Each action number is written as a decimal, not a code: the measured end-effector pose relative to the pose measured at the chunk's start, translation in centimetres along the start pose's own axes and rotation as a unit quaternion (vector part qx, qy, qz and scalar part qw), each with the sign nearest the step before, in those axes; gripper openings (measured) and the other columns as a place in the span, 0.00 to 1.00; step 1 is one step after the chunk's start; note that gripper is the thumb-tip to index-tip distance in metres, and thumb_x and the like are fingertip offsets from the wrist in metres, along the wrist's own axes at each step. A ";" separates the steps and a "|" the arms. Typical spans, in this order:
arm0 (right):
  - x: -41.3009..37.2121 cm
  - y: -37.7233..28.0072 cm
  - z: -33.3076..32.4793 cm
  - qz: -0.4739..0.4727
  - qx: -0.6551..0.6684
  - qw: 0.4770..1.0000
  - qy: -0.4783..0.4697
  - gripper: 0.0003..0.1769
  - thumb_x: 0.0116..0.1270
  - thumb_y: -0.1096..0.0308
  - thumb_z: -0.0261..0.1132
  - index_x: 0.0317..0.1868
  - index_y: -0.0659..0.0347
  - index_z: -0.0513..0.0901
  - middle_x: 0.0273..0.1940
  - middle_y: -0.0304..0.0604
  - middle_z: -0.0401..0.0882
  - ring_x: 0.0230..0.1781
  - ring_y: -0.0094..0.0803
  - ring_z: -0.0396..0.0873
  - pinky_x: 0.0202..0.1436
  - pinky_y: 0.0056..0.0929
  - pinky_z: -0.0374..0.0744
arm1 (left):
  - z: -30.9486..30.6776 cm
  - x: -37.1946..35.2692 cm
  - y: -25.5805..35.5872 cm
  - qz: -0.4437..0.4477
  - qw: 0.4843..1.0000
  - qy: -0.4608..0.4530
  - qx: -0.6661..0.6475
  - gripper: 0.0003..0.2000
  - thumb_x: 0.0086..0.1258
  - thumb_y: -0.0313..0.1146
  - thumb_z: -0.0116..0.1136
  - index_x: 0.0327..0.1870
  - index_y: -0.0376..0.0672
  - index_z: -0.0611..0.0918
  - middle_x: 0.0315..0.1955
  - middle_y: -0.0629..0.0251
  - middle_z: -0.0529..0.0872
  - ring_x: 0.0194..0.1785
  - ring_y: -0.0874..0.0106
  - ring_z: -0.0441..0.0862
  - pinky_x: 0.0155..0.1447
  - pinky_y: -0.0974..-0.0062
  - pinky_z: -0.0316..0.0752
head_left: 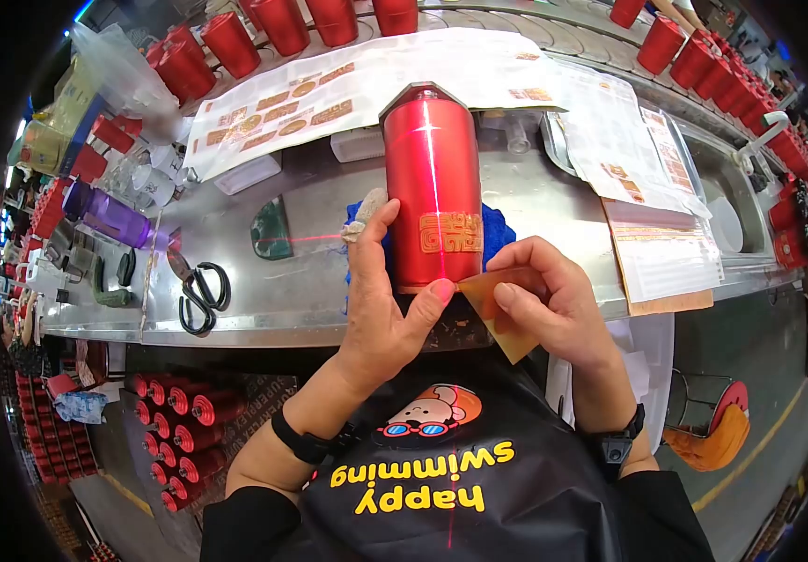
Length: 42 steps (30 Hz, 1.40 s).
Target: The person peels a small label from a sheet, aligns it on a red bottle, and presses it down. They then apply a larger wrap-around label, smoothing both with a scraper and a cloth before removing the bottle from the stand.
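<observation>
A shiny red cylindrical canister [427,169] lies on a blue cloth [498,236], its bottom end toward me. A gold patterned decal [451,232] sits on its side near that end. My left hand [381,300] grips the canister's lower left, thumb pressed at the bottom edge; beige wrapping [367,211] covers a fingertip. My right hand [554,300] is closed, pinching a translucent amber film [507,323] between thumb and fingers, just beside the canister's lower right edge. A thin red laser line runs along the canister.
On the metal table [310,309] lie black-handled scissors [200,290], a dark green flat piece [271,229] and a purple bottle [109,215]. Printed decal sheets [301,98] spread behind, with more sheets [629,140] at right near a sink [736,215]. Red canisters [231,45] line the conveyor.
</observation>
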State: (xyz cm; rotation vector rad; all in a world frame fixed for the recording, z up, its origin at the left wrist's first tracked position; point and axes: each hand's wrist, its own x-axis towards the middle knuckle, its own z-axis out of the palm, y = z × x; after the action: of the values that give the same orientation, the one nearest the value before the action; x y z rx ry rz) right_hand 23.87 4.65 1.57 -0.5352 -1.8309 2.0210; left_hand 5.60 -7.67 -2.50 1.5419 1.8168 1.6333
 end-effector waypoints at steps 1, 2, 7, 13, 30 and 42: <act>0.0 0.1 0.0 -0.002 0.004 1.000 -0.001 0.11 0.73 0.76 0.57 0.53 0.67 0.73 0.37 0.40 0.83 0.36 0.19 0.81 0.41 0.21 0.80 | 0.0 0.0 0.0 -0.004 1.000 -0.001 -0.003 0.41 0.69 0.43 0.67 0.75 0.32 0.58 0.68 0.46 0.65 0.71 0.55 0.64 0.75 0.60 0.60; 0.0 0.1 0.0 -0.005 0.001 1.000 0.002 0.11 0.73 0.76 0.57 0.53 0.67 0.73 0.36 0.40 0.83 0.36 0.19 0.81 0.40 0.21 0.80 | 0.0 -0.1 0.1 -0.008 1.000 -0.001 -0.006 0.42 0.69 0.43 0.67 0.75 0.32 0.57 0.68 0.46 0.65 0.71 0.55 0.64 0.75 0.60 0.60; 0.0 0.2 -0.1 -0.005 -0.002 1.000 -0.001 0.11 0.73 0.76 0.57 0.54 0.67 0.73 0.36 0.40 0.83 0.36 0.19 0.81 0.40 0.20 0.79 | 0.4 -0.2 0.0 0.009 0.999 0.003 0.034 0.43 0.68 0.44 0.68 0.76 0.32 0.56 0.68 0.44 0.64 0.71 0.53 0.64 0.75 0.60 0.60; -0.1 0.1 -0.1 -0.007 -0.015 1.000 0.009 0.11 0.73 0.76 0.57 0.53 0.67 0.74 0.37 0.39 0.83 0.37 0.19 0.81 0.41 0.20 0.80 | 0.3 -0.1 0.2 -0.016 1.000 -0.005 -0.003 0.44 0.70 0.47 0.66 0.76 0.32 0.55 0.69 0.47 0.63 0.73 0.57 0.62 0.76 0.62 0.58; -0.1 0.1 -0.1 -0.006 -0.017 1.000 0.007 0.11 0.72 0.77 0.58 0.53 0.67 0.74 0.40 0.40 0.84 0.40 0.19 0.82 0.44 0.21 0.81 | 1.0 0.0 1.5 0.034 0.996 -0.009 0.080 0.48 0.67 0.49 0.69 0.77 0.31 0.55 0.69 0.43 0.64 0.71 0.50 0.64 0.76 0.58 0.58; -0.1 0.3 -0.1 -0.008 -0.015 1.000 0.008 0.11 0.72 0.77 0.58 0.53 0.67 0.74 0.41 0.40 0.84 0.41 0.20 0.82 0.46 0.22 0.81 | 0.8 -0.3 0.7 -0.002 1.000 -0.002 -0.002 0.36 0.72 0.36 0.61 0.76 0.31 0.57 0.69 0.47 0.66 0.70 0.55 0.65 0.75 0.62 0.59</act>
State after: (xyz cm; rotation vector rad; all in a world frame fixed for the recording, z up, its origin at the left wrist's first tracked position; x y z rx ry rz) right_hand 23.96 4.67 1.29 -0.5424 -1.8527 1.9772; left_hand 6.72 -7.57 -2.33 1.5365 1.8136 1.6298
